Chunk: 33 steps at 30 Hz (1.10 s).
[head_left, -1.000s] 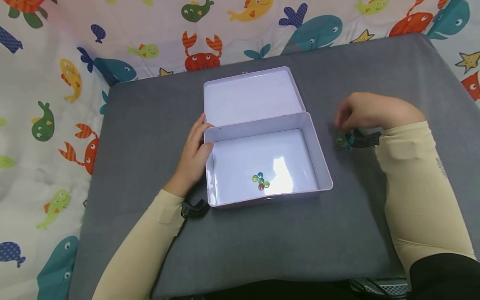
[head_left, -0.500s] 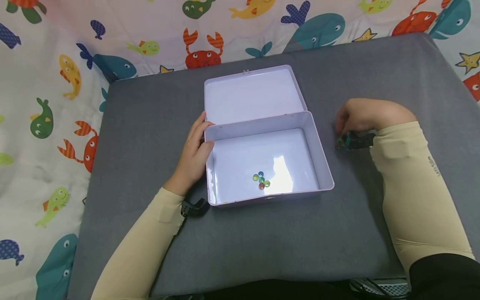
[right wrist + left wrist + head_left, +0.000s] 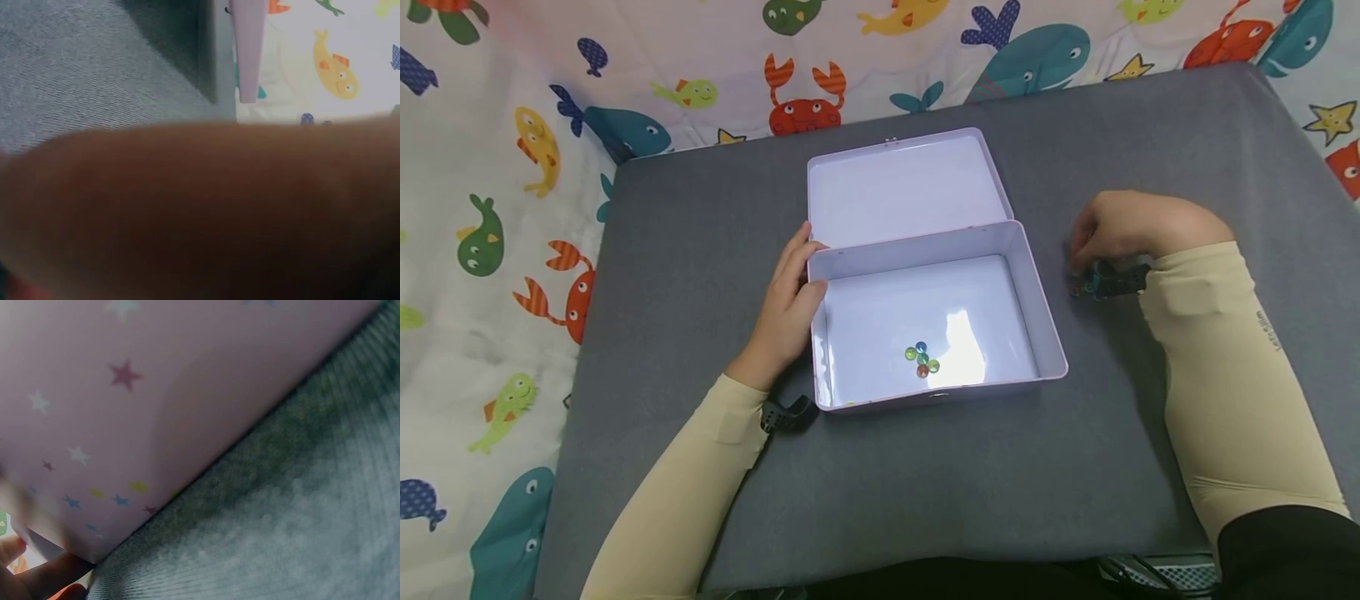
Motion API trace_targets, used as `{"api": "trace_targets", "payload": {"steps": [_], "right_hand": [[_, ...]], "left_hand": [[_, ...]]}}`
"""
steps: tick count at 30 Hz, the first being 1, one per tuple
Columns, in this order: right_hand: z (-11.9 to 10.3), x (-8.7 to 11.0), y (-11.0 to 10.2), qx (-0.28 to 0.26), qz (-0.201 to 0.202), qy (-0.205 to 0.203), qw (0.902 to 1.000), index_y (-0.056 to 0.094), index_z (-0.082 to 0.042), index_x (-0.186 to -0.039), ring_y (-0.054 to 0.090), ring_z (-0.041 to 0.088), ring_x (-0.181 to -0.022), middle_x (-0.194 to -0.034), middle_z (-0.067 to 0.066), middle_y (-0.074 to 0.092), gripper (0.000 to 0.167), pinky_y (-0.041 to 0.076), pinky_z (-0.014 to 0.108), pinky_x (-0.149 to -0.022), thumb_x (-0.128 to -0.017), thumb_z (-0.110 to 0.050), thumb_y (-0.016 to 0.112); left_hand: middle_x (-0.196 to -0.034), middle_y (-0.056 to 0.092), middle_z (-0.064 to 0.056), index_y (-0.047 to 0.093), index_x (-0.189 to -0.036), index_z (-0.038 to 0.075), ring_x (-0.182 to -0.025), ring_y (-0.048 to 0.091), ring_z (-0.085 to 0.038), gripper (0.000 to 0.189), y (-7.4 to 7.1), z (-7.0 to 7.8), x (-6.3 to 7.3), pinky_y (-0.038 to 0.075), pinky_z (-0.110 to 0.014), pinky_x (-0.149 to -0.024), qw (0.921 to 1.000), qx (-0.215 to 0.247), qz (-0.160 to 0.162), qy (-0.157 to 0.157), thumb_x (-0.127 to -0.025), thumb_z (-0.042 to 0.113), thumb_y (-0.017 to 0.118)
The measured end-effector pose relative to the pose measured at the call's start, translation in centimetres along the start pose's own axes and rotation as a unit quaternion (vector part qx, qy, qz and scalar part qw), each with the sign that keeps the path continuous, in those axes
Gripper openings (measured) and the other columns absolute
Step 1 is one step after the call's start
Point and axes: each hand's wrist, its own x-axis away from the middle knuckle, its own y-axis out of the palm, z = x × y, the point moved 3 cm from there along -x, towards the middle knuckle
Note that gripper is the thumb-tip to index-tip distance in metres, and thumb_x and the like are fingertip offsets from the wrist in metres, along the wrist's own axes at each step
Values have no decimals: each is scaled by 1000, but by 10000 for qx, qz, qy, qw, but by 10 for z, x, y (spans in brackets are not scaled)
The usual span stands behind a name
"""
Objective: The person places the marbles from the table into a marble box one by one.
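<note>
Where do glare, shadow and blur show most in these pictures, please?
Head view: bright glare inside the box beside the marbles, soft shadow on the cloth beside the right sleeve; left wrist view: dim, slightly soft stars; right wrist view: right grip dark, badly blurred.

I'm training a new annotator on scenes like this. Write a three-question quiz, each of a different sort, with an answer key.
1. Multiple choice: which touches the box?
A) the left hand
B) the right hand
C) both
2. True or false: the cluster of marbles inside the box includes a red marble.
3. Fill in: seen from the left wrist, the box's pink outer wall is printed with ____.

Key
1. A; the right hand is apart from the box, off to its right side.
2. True; it lies at the cluster's near end.
3. Stars.
</note>
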Motion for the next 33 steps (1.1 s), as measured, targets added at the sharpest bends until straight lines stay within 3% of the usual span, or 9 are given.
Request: {"api": "trace_targets", "payload": {"steps": [4, 15, 22, 33], "right_hand": [[-2, -1, 1, 33, -33, -41, 10000, 78, -2, -90, 59, 21, -73, -78, 2, 69, 8, 48, 35, -64, -87, -7, 73], [-4, 1, 0, -144, 343, 20, 9993, 80, -5, -89, 57, 23, -70, -74, 2, 67, 11, 46, 38, -59, -86, -7, 69], [-7, -1, -1, -107, 460, -37, 9989, 77, -9, -77, 51, 20, -62, -64, 0, 58, 15, 42, 37, -56, -84, -7, 64], [-9, -4, -8, 166, 769, -181, 9967, 81, -4, -95, 59, 25, -75, -83, 6, 71, 17, 48, 38, -62, -91, -14, 68]], "left_hand": [[-176, 16, -4, 54, -138, 6, -159, 20, -23, 42, 0, 1, 0, 28, -61, -122, 10000, -9, 6, 11, -99, 17, 41], [-175, 18, -1, 55, -138, 7, -159, 20, -20, 42, -1, 0, -1, 26, -58, -124, 10000, -2, 25, 90, -100, 16, 42], [-175, 19, 0, 56, -137, 7, -160, 19, -20, 42, -2, 1, -1, 25, -59, -124, 9999, -10, 36, 106, -99, 17, 42], [-175, 19, -2, 55, -137, 6, -159, 22, -23, 42, -2, -2, 0, 26, -60, -123, 9999, -28, 47, 124, -99, 17, 42]]}}
